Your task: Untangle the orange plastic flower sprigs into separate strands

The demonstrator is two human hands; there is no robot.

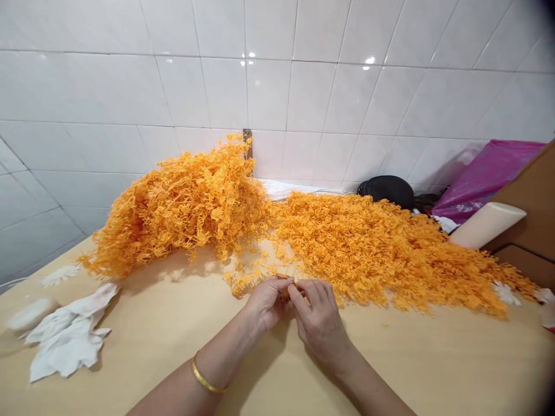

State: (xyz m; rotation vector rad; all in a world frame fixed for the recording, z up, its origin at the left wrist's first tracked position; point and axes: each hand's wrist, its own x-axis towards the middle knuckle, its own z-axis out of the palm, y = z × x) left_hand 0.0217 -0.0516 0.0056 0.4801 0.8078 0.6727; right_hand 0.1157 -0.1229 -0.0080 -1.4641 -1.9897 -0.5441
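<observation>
My left hand (266,300) and my right hand (318,318) meet at the middle of a light wooden table (173,346), fingers pinched together on a small orange plastic piece (288,284) between them. A gold bangle (207,381) circles my left wrist. Just beyond my hands lie two heaps of the same orange plastic sprigs: a tall tangled mound (182,208) at the left and a flatter, wider spread (390,248) at the right. Loose orange bits are scattered between the heaps, near my fingertips.
Crumpled white fabric petals (69,338) lie at the table's left front, with a white flower (58,274) behind them. At the back right sit a black bag (385,190), a magenta plastic bag (485,176), a cream roll (488,224) and a brown board (533,196). White tiled walls surround the table.
</observation>
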